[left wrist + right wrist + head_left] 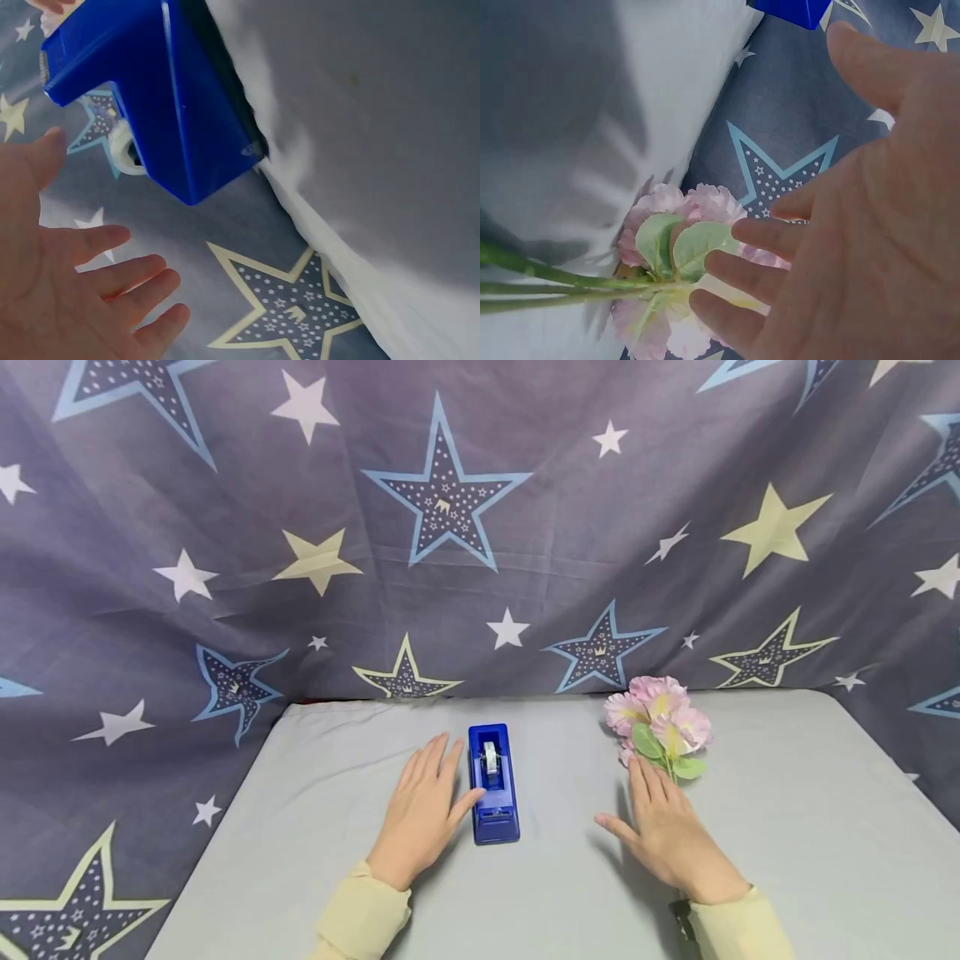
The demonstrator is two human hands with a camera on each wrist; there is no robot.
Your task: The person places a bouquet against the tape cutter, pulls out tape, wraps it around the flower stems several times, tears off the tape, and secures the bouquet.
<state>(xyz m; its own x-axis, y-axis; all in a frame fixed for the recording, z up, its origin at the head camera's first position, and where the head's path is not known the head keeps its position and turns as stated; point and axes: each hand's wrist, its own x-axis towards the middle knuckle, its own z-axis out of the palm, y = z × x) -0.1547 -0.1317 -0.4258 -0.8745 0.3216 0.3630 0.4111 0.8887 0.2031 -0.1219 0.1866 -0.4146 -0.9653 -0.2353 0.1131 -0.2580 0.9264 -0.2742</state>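
A blue tape dispenser (496, 802) with a small roll of tape (491, 758) stands near the middle of the table. My left hand (422, 810) hovers just left of it, fingers spread and thumb pointing toward its side. In the left wrist view, the dispenser (187, 105) rises beyond the bare palm. To the right lies a bunch of pink artificial flowers (660, 714) with green leaves. Over its stems is my right hand (667, 835), fingers extended toward the blooms and the thumb out to the left. The right wrist view shows green stems (555, 281) beside the empty palm.
The table wears a light grey cloth (300, 877). Behind it and down the left side hangs a dark curtain (540, 552) printed with stars, meeting the table's back edge near the flowers.
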